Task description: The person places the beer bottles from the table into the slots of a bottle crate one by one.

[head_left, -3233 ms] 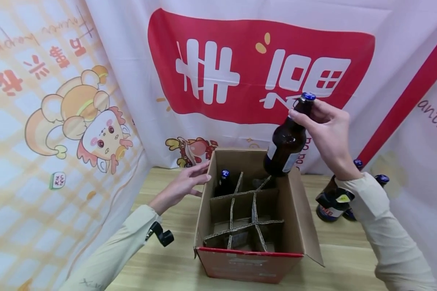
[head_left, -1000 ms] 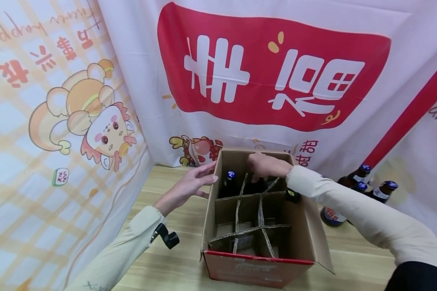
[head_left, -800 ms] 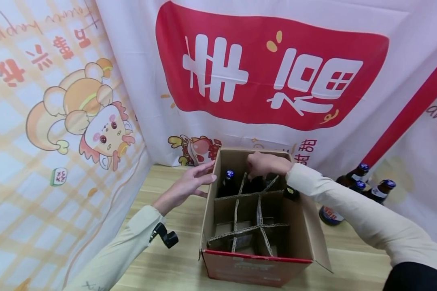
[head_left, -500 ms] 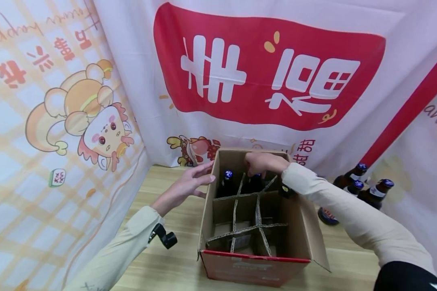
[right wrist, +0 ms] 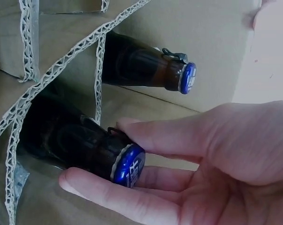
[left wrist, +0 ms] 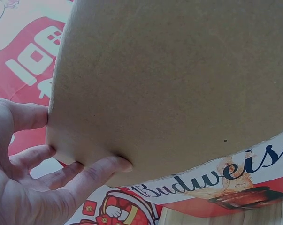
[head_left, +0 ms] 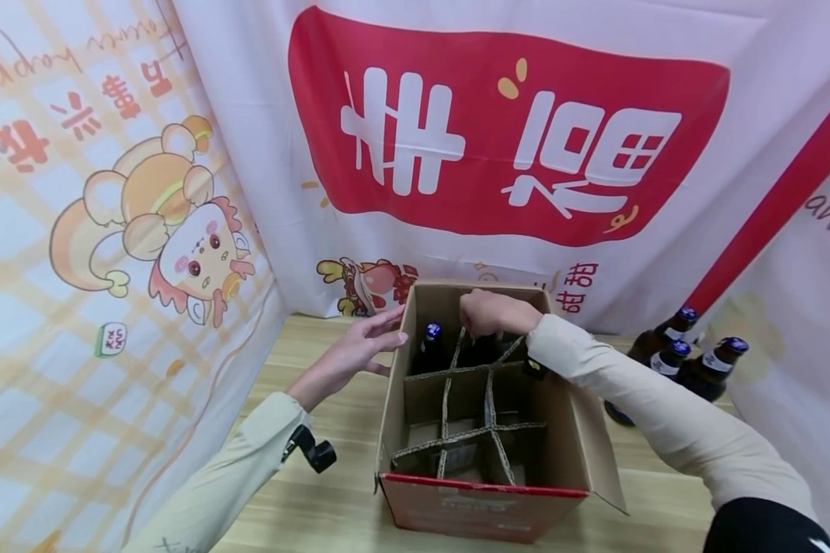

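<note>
An open cardboard box [head_left: 484, 503] with crossed cardboard dividers [head_left: 470, 438] stands on the table. One brown beer bottle [head_left: 430, 349] with a blue cap is upright in its back left compartment. My right hand [head_left: 501, 313] reaches inside and holds a second beer bottle [right wrist: 71, 136] by the neck, thumb on one side and fingers on the other; this bottle stands in the compartment beside the first, its base hidden. My left hand [head_left: 356, 352] rests against the box's left side, its extended fingers touching the cardboard [left wrist: 169, 84] near a corner.
Several more beer bottles [head_left: 712, 369] stand on the table right of the box, partly behind my right sleeve. A flap [head_left: 598, 445] sticks out on the box's right side. Printed cloth [head_left: 249, 46] hangs behind and to both sides. Wooden tabletop [head_left: 297, 499] shows around the box.
Earlier my right hand held the bottle above the box; it has since lowered it into a back compartment. Over the last second that hand has shifted only slightly. My left hand stays at the box.
</note>
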Demonstrator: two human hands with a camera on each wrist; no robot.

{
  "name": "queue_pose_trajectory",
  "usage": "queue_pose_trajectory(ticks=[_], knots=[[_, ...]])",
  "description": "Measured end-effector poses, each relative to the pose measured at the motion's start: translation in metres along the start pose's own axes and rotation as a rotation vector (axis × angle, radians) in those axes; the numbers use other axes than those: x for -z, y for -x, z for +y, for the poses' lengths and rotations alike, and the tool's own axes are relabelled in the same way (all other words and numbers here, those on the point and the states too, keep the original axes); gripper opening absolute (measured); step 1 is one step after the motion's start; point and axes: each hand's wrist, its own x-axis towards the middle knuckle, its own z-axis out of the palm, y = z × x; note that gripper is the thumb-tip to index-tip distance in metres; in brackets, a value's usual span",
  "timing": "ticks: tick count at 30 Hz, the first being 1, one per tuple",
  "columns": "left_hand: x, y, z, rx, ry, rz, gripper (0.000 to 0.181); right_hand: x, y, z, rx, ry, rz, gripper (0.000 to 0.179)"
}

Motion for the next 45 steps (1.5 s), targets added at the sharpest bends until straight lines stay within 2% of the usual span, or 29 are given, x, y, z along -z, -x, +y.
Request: queue_pose_trajectory(ticks=[5,7,9,13,19,28,33,39,45], knots=[[-0.001,-0.001,-0.003,0.010,0.009,0.002,0.069,0.005,0.004,0.008,0.056,0.013,-0.058,0.014],[-0.002,-0.001,-0.004,0.022,0.017,0.005,0.069,0.009,0.008,0.014,0.094,-0.007,-0.079,0.019],[-0.002,-0.001,-0.005,0.025,0.019,0.006,0.069,0.015,0.013,0.019,0.138,-0.038,-0.085,0.025],[-0.002,-0.001,-0.005,0.021,0.010,0.010,0.069,0.033,0.028,0.026,0.219,-0.129,-0.048,0.027],[-0.001,-0.002,-0.004,0.013,0.011,-0.001,0.070,0.050,0.047,0.037,0.247,-0.173,0.110,0.027],[-0.002,-0.004,-0.003,0.015,0.000,0.003,0.070,0.040,0.060,0.059,0.241,-0.244,0.346,0.018],[-0.002,-0.006,-0.002,0.011,0.001,0.000,0.070,0.034,0.075,0.069,0.171,-0.277,0.511,0.018],[-0.002,-0.004,-0.001,0.002,-0.006,-0.002,0.070,0.022,0.090,0.085,0.089,-0.401,0.710,0.026],[-0.002,-0.001,-0.001,0.006,-0.006,0.006,0.070,0.007,0.096,0.105,0.029,-0.505,0.833,0.032]])
